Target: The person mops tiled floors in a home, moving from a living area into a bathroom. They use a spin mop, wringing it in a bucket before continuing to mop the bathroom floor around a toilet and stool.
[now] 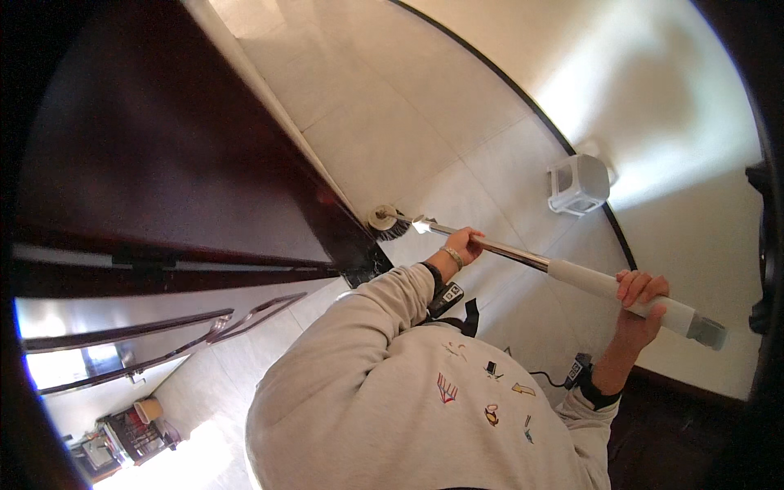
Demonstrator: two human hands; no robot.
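A long-handled mop or broom runs across the view, with a metal pole (514, 251), a white sleeve and a grey end cap at the lower right. My left hand (468, 245), a bracelet at its wrist, is closed round the bare metal pole. Farther up the handle, my right hand (640, 297) grips the white sleeve. At the far end a round head (384, 219) with dark bristles or strands rests low on the tiled floor, beside the corner of the dark wooden door or panel. Its exact kind cannot be told.
A dark glossy wooden panel (165, 135) fills the upper left. A white plastic stool (579, 184) stands against the wall with its black baseboard. At the lower left are a metal door grille (220, 331) and a rack with a peach-coloured container (147, 410).
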